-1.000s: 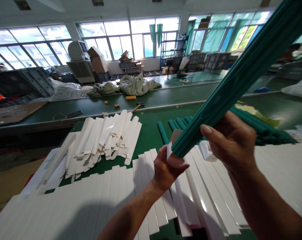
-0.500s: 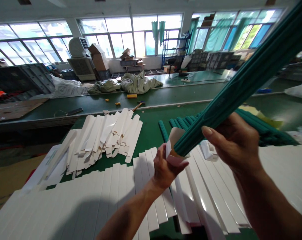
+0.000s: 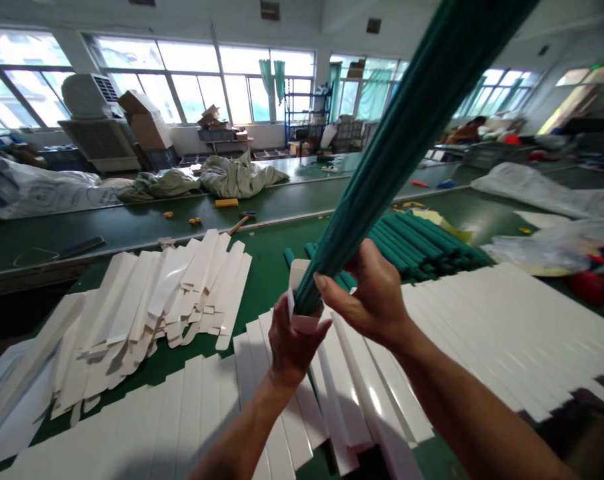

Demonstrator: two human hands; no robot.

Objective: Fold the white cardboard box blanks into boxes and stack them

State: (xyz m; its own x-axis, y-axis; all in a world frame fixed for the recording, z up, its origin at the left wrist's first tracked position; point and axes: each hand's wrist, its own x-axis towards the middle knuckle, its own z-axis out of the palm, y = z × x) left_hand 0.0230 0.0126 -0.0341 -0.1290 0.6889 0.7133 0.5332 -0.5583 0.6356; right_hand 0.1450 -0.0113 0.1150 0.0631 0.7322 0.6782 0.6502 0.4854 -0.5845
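Right hand (image 3: 369, 297) grips green bundle (image 3: 377, 163) (tilted) — left hand (image 3: 291, 343) clamps white box (image 3: 305, 325) around its end.

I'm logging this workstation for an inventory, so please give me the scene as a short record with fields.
Left hand: left hand grips a white carton near its open end
Right hand: right hand holds a long green ribbed roll
Roll pose: slanted, lower end at the carton's mouth
Left side: loose pile of white cartons
Behind right hand: stacked green rolls
Right side: row of flat white cartons
Beyond: yellow block, crumpled fabric
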